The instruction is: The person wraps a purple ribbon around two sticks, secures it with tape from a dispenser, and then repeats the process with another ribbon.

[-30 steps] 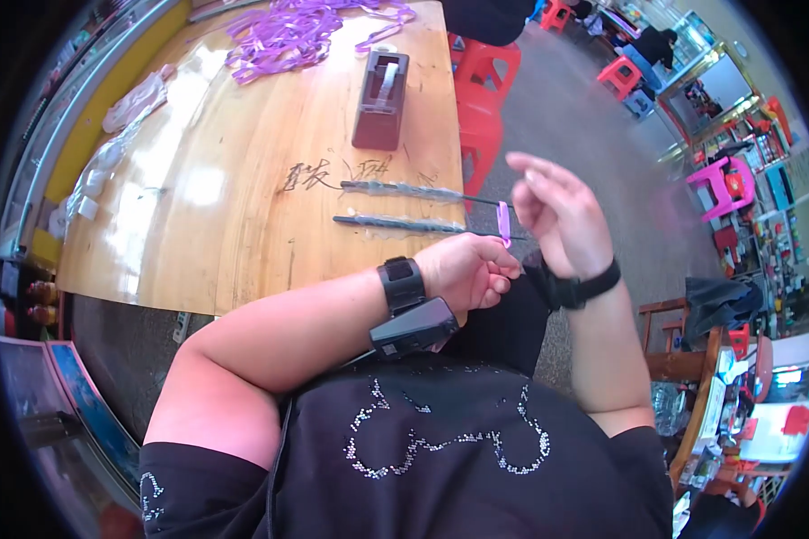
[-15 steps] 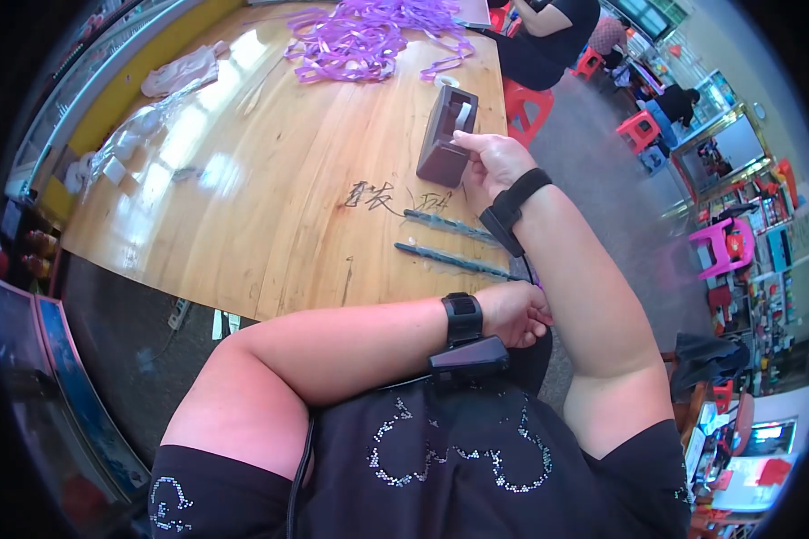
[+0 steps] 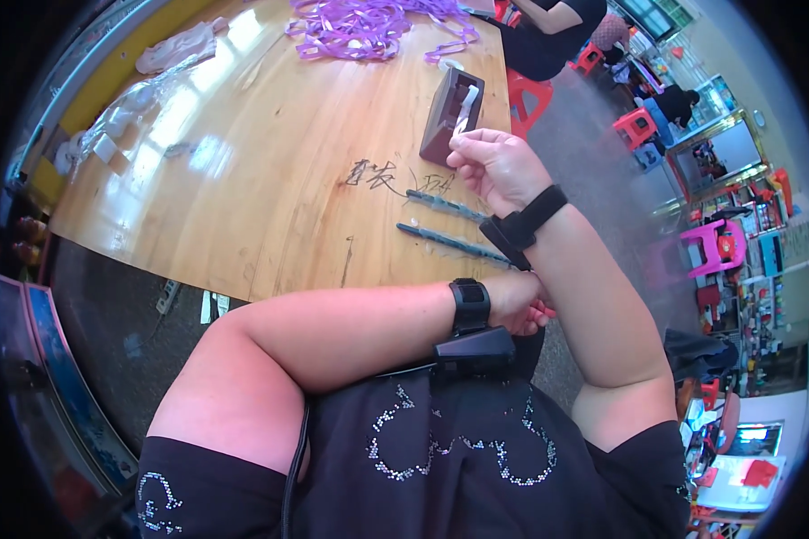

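The right grip [image 3: 494,162] is pinched on the free end of the tape strip [image 3: 465,117], which extends from the dark tape dispenser [image 3: 437,126] at its 10 o'clock. The dispenser rests on the counter [image 3: 270,180]. The left grip [image 3: 515,303], at 6 o'clock from the right, has curled fingers; its contents cannot be determined. Two dark wrapped rods [image 3: 452,242] lie at its 10 to 11 o'clock. Purple ribbon [image 3: 355,31] is heaped at the dispenser's 11 o'clock.
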`<action>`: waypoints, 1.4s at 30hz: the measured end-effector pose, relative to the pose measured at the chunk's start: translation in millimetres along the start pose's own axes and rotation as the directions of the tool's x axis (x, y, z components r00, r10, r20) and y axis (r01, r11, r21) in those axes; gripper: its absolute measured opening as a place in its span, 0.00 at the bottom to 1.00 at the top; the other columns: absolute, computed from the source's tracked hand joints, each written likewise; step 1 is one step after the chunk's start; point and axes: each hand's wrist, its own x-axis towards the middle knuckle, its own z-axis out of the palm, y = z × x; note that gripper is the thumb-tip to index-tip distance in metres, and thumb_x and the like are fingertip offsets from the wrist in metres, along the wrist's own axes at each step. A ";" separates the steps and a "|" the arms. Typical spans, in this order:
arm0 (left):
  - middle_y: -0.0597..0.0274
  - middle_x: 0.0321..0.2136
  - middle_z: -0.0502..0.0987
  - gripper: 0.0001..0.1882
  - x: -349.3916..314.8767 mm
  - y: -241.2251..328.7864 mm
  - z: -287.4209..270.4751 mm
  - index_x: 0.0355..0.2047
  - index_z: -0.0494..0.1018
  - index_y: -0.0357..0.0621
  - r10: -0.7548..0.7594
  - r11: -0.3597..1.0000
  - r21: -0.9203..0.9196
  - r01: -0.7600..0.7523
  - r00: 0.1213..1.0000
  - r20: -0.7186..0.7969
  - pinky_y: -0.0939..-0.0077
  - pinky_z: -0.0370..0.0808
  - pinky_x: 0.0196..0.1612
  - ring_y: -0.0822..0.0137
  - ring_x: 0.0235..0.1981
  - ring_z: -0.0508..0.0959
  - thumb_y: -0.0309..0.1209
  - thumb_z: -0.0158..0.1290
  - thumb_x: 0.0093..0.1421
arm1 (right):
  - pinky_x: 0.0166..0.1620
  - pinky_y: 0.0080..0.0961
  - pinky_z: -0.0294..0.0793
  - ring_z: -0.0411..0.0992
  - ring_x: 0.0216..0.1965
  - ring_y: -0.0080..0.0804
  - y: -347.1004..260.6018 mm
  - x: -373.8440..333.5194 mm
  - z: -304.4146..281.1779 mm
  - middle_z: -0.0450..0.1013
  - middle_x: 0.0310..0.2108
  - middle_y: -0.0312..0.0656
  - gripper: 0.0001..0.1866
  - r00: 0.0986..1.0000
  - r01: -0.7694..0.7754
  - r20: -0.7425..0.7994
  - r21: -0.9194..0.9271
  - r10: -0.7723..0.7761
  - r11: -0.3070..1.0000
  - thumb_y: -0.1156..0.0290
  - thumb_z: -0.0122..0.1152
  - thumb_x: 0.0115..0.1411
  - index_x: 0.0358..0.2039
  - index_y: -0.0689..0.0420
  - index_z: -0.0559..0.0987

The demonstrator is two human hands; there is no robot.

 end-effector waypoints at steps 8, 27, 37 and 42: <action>0.70 0.22 0.67 0.04 -0.5 0.8 1.3 0.32 0.67 0.44 0.011 1.000 0.013 -0.011 0.998 0.067 0.85 0.66 0.21 0.77 0.19 0.69 0.26 0.42 0.58 | 0.21 0.12 0.65 0.66 0.17 0.16 21.7 10.9 -15.5 0.72 0.20 0.34 0.03 0.998 -0.054 -0.038 -0.190 0.048 0.980 0.73 0.57 0.56 0.28 0.58 0.74; 0.63 0.23 0.70 0.07 -7.9 5.3 2.4 0.28 0.63 0.43 0.032 0.999 -0.019 -0.033 0.999 -0.033 0.81 0.67 0.21 0.73 0.19 0.71 0.22 0.51 0.51 | 0.24 0.10 0.62 0.63 0.20 0.11 -16.5 -52.6 -111.5 0.69 0.19 0.28 0.11 0.966 0.172 0.253 -0.513 -0.044 0.841 0.71 0.55 0.56 0.39 0.58 0.76; 0.61 0.28 0.72 0.17 -10.4 4.8 3.9 0.41 0.56 0.48 0.012 0.999 -0.030 -0.012 1.000 -0.011 0.81 0.68 0.25 0.74 0.24 0.72 0.19 0.47 0.53 | 0.26 0.14 0.63 0.65 0.22 0.15 33.0 -63.7 -151.1 0.68 0.21 0.32 0.18 0.970 0.053 0.216 -0.633 0.110 0.772 0.71 0.57 0.54 0.44 0.63 0.70; 0.60 0.27 0.71 0.19 -7.8 4.1 2.2 0.42 0.53 0.47 0.031 0.997 -0.069 -0.029 0.999 0.025 0.81 0.69 0.24 0.73 0.24 0.73 0.20 0.48 0.53 | 0.27 0.16 0.65 0.67 0.24 0.18 44.2 -60.0 -156.4 0.71 0.23 0.36 0.19 0.972 0.163 0.232 -0.736 0.019 0.657 0.71 0.58 0.52 0.44 0.64 0.70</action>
